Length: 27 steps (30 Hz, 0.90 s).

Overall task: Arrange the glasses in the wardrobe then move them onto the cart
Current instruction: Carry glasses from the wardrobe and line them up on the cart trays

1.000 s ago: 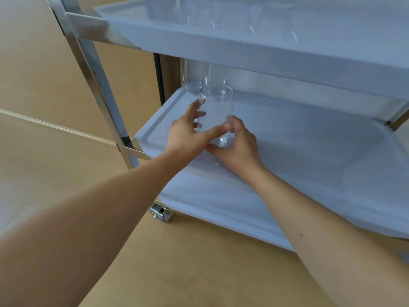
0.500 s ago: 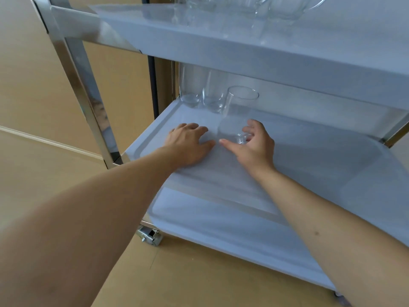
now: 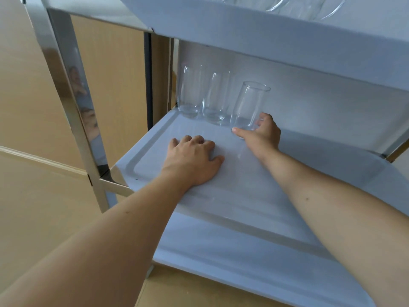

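Observation:
A clear tall glass [image 3: 250, 105] stands tilted slightly on the cart's middle shelf [image 3: 321, 169], far back. My right hand [image 3: 261, 134] holds its base, thumb in front and fingers curled round the right side. Two more clear glasses [image 3: 190, 91] [image 3: 215, 96] stand upright side by side in the shelf's back left corner, just left of the held glass. My left hand [image 3: 192, 160] rests palm down on the shelf in front of them, fingers bent, holding nothing.
The cart's top shelf [image 3: 265, 34] overhangs close above, with more glassware on it, cut off by the frame. A chrome post [image 3: 68, 94] stands at the left. A lower shelf [image 3: 232, 258] juts out beneath. Wooden floor lies to the left.
My left hand let go of the glass and came down flat on the shelf. My right hand pushed the glass back toward the two glasses in the corner.

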Motion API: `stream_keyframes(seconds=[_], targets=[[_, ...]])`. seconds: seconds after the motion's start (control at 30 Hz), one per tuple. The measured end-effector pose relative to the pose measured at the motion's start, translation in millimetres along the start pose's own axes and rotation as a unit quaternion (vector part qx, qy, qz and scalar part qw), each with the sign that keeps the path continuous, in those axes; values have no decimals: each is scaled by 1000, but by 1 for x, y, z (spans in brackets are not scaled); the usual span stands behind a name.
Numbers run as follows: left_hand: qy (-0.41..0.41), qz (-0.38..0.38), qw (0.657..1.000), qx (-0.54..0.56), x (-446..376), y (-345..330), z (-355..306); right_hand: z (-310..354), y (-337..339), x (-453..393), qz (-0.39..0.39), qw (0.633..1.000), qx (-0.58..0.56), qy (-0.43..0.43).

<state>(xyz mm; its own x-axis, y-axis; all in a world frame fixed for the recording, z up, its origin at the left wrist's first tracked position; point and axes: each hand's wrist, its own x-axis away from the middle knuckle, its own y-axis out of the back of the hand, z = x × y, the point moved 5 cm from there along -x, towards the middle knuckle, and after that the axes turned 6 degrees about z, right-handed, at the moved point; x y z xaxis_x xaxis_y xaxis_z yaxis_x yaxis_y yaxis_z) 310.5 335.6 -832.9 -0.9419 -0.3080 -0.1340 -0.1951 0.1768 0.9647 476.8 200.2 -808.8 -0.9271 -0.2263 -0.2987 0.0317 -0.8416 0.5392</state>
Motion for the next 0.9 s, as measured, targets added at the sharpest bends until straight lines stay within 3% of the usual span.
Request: stream_keyframes(seconds=[0.9], targets=[[10,-12,1000,-8,5,1,-6,2,-25,-39,11,995,103,9]])
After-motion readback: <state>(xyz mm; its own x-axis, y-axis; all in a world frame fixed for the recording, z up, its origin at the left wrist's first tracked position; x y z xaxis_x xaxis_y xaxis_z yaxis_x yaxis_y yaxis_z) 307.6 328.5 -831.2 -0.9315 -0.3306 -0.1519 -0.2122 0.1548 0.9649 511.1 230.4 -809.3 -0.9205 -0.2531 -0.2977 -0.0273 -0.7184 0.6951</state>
